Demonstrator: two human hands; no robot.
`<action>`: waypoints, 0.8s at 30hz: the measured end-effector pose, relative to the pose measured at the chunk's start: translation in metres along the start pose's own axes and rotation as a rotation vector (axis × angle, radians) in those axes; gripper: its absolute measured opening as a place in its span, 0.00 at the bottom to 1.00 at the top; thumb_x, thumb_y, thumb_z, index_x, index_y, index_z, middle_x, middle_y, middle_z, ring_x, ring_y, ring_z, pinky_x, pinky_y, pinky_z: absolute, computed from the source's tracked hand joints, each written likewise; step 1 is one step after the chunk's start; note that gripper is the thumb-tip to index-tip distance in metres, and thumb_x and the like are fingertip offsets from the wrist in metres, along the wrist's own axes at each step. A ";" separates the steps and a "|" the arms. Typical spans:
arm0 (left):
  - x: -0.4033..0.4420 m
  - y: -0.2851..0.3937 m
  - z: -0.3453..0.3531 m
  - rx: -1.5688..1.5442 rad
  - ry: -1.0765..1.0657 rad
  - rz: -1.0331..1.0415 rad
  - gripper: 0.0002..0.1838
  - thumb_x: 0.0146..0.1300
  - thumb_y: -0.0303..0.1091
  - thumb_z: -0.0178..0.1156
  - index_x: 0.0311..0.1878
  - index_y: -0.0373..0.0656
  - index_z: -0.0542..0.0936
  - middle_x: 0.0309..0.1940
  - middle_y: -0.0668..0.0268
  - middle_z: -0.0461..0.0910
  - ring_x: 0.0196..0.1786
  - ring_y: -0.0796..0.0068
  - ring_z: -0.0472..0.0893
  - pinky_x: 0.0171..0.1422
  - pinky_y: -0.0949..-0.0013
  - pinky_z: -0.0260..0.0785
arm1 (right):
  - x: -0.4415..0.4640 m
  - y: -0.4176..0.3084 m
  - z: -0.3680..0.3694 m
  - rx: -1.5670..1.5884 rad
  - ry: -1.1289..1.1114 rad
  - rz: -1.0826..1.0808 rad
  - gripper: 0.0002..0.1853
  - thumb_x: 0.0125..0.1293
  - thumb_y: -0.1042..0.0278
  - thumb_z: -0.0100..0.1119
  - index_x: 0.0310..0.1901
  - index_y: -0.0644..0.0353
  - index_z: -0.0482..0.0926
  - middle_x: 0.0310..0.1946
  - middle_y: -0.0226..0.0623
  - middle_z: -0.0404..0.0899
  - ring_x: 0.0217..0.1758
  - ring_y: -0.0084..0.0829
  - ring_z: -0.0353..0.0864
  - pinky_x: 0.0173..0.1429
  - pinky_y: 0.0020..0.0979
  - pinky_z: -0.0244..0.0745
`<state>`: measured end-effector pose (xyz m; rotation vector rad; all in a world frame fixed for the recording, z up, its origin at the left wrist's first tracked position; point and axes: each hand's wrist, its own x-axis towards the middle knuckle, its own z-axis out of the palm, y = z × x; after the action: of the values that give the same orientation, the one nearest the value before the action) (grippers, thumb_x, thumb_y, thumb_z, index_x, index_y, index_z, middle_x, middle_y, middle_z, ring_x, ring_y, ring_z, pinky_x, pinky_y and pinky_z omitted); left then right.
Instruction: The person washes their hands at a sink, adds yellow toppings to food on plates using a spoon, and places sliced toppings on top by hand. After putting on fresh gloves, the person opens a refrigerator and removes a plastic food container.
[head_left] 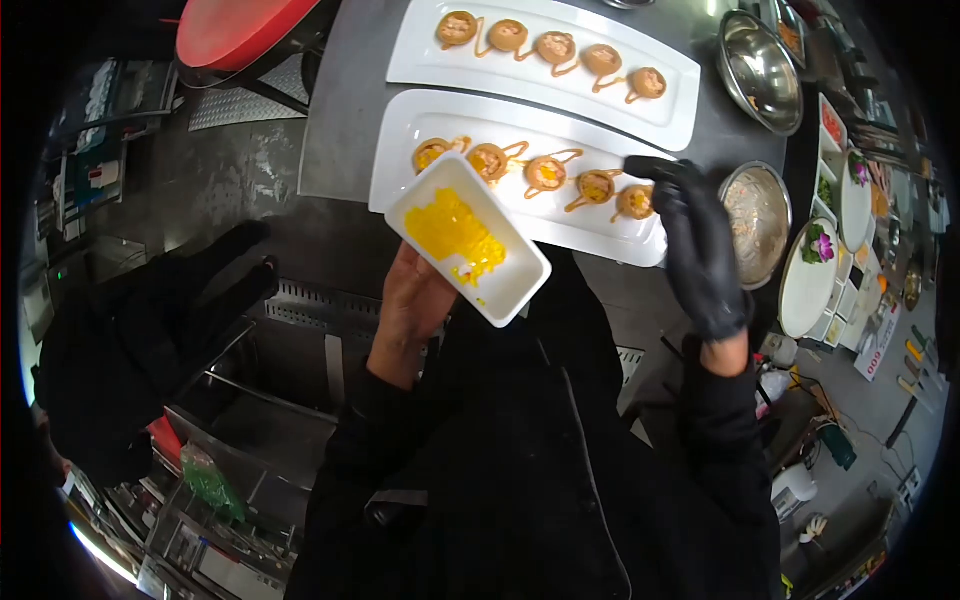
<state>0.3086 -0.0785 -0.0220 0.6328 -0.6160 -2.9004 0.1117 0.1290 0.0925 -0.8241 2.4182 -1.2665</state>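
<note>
My bare left hand [413, 295] grips a white rectangular dish [518, 275] from below, tilted over the near edge of the nearer plate. Yellow diced bits [450, 230] lie in the dish, mostly toward its far end. In a black glove, my right hand [700, 240] hovers at the right end of the nearer white plate [610, 232], with fingers apart and nothing visible between them. Beside its fingertips sits a small round pastry cup [636, 202]. Several such cups line this plate among brown sauce zigzags, with yellow bits on top; the dish partly covers the left ones.
Behind lies a second long white plate [420, 60] with several filled cups. To the right stand a steel bowl [760, 72], a bowl of pale creamy mix [757, 225] and flower-garnished plates [810, 285]. A red-topped pan [235, 35] is at upper left; a person in black [120, 350] is at left.
</note>
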 end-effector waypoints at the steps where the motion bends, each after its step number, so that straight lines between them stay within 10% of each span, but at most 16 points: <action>1: 0.003 0.002 0.002 -0.021 -0.027 0.013 0.34 0.64 0.34 0.61 0.70 0.44 0.58 0.67 0.61 0.65 0.71 0.60 0.62 0.74 0.50 0.55 | -0.001 -0.019 -0.011 -0.014 0.020 -0.097 0.10 0.66 0.75 0.53 0.47 0.62 0.79 0.41 0.42 0.80 0.30 0.32 0.74 0.41 0.31 0.70; 11: 0.027 0.035 0.032 -0.026 -0.196 0.113 0.33 0.63 0.33 0.63 0.69 0.44 0.61 0.66 0.62 0.66 0.69 0.60 0.65 0.73 0.50 0.56 | 0.002 -0.059 0.036 0.165 -0.029 -0.424 0.05 0.64 0.79 0.58 0.41 0.64 0.81 0.40 0.40 0.85 0.34 0.29 0.80 0.38 0.29 0.75; 17: 0.047 0.056 0.020 -0.026 -0.113 0.166 0.33 0.62 0.35 0.64 0.68 0.44 0.62 0.66 0.62 0.66 0.69 0.61 0.66 0.72 0.51 0.57 | 0.026 -0.031 0.070 0.468 -0.017 -0.041 0.11 0.73 0.71 0.47 0.45 0.68 0.79 0.37 0.45 0.83 0.31 0.26 0.79 0.37 0.27 0.75; 24: 0.072 0.076 0.015 -0.028 -0.007 0.235 0.35 0.62 0.39 0.64 0.69 0.45 0.61 0.66 0.64 0.66 0.69 0.61 0.65 0.72 0.51 0.57 | 0.061 -0.028 0.082 0.576 -0.089 -0.177 0.12 0.73 0.68 0.48 0.42 0.69 0.78 0.33 0.40 0.81 0.28 0.22 0.75 0.33 0.23 0.70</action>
<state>0.2381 -0.1563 -0.0054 0.5092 -0.6051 -2.6885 0.1134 0.0259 0.0691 -0.8975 1.7855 -1.8207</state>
